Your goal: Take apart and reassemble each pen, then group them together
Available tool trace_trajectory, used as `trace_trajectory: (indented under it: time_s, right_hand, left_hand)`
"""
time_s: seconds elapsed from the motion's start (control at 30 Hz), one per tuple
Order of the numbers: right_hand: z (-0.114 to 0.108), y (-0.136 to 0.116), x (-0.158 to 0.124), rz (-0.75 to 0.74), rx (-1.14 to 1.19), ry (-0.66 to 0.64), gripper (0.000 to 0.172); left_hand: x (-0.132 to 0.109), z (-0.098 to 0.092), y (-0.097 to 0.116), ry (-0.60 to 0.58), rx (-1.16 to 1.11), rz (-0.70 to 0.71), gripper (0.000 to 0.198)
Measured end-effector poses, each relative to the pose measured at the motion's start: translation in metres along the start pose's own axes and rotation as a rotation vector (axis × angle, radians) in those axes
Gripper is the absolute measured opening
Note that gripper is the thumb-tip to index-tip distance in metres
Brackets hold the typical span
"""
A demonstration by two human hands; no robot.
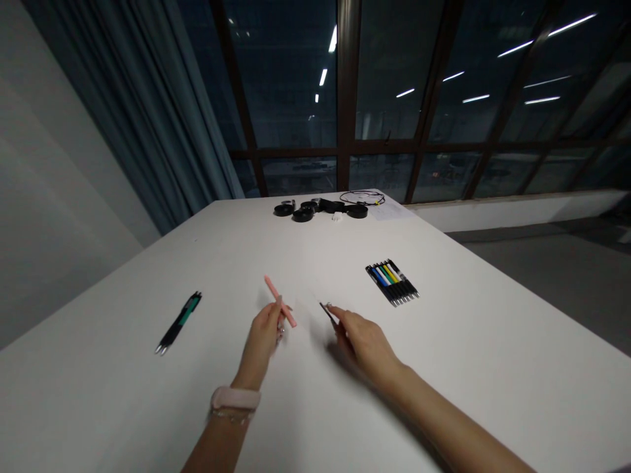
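Observation:
My left hand (266, 325) pinches a slim pink pen (274, 291) above the middle of the white table, the pen slanting from upper left to lower right. To its right, my right hand (362, 338) has its thumb and fingers closed on a thin black pen (327, 311), much of which the fingers hide. The two pens are apart. A row of several pens (392, 282) with black, blue, white, green and yellow barrels lies side by side beyond my right hand. Left of my left hand lie two pens (179, 323), black with a green part.
At the table's (236, 243) far end sit several black tape-like rolls (303, 215), a small white piece (337, 216), a coiled black cable (362, 197) and papers (389, 209). Behind them stand dark windows, with a blue curtain (148, 98) at left.

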State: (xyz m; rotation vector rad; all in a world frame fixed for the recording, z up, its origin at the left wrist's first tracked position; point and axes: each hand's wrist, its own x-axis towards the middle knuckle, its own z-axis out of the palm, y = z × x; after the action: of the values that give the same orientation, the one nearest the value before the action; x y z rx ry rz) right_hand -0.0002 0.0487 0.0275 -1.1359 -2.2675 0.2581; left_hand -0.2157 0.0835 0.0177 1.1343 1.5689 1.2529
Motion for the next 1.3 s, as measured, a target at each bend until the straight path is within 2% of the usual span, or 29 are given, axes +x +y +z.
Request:
trace_trajectory:
  time_s: [0.17, 0.33, 1.13, 1.2, 1.3]
  right_hand:
    - [-0.002, 0.005, 0.0, -0.079, -0.003, -0.021, 0.044]
    - [-0.001, 0.007, -0.001, -0.105, -0.057, -0.037, 0.039]
    - [0.007, 0.01, 0.0, -0.118, -0.087, 0.039, 0.035]
    - [0.007, 0.01, 0.001, -0.105, -0.059, 0.036, 0.035]
    - [0.009, 0.008, 0.004, -0.044, 0.123, 0.07, 0.031]
  left_hand:
    - [-0.003, 0.0, 0.008, 0.093, -0.427, -0.116, 0.044]
    - [-0.008, 0.003, 0.016, 0.17, -0.59, -0.163, 0.045]
    - [-0.007, 0.002, 0.01, 0.126, -0.553, -0.129, 0.049]
    - [-0.009, 0.004, 0.011, 0.093, -0.495, -0.144, 0.05]
    - [-0.015, 0.01, 0.015, -0.051, -0.408, -0.147, 0.047]
